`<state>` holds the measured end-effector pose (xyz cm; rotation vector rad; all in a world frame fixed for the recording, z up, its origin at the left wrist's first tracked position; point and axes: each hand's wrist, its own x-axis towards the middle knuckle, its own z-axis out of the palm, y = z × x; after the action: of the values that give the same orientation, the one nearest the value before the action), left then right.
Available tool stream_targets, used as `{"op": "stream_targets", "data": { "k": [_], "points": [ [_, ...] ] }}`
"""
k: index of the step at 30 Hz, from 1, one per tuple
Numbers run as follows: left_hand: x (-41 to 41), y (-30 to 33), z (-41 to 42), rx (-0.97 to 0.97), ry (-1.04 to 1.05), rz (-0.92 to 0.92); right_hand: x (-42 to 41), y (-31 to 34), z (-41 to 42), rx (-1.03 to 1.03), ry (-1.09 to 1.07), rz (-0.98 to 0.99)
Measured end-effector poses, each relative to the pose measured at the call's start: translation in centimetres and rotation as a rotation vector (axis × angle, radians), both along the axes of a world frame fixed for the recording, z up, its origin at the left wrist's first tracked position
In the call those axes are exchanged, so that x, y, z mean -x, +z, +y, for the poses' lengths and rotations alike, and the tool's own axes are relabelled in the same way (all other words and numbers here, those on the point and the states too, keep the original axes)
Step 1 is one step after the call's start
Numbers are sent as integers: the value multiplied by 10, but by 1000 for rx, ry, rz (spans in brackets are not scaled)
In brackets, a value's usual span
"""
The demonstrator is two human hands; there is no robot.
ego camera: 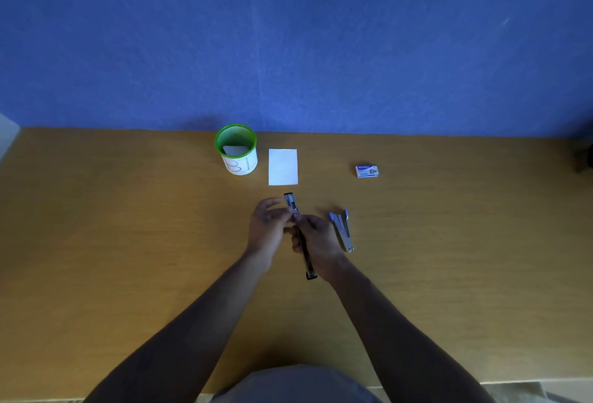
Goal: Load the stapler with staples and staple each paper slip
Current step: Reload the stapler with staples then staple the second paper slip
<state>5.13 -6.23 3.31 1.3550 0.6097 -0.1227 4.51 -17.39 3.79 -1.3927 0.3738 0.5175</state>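
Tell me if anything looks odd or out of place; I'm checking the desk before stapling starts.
Nothing is spilled or damaged. The long black stapler is swung open flat in both hands, left hand and right hand, apparently for loading. A second silver stapler-like tool lies beside them.

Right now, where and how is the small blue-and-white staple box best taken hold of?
Pinch the small blue-and-white staple box across its two long sides, coming from above. It lies flat on the wooden table, low and narrow, with nothing beside it.
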Motion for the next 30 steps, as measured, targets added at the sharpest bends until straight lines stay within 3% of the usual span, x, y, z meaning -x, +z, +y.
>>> {"op": "stream_targets", "data": {
  "k": [3,15,23,30],
  "points": [
    [-4,0,0,59,-6,85,2,1,3,19,15,-16],
    [-5,-4,-7,22,1,108,6,-2,5,115,41,-91],
    [-10,-6,-9,-303,-29,58,7,-1,8,145,57,-80],
    [-9,-7,-3,-108,-31,114,9,3,8,63,8,-20]
  ]
}}
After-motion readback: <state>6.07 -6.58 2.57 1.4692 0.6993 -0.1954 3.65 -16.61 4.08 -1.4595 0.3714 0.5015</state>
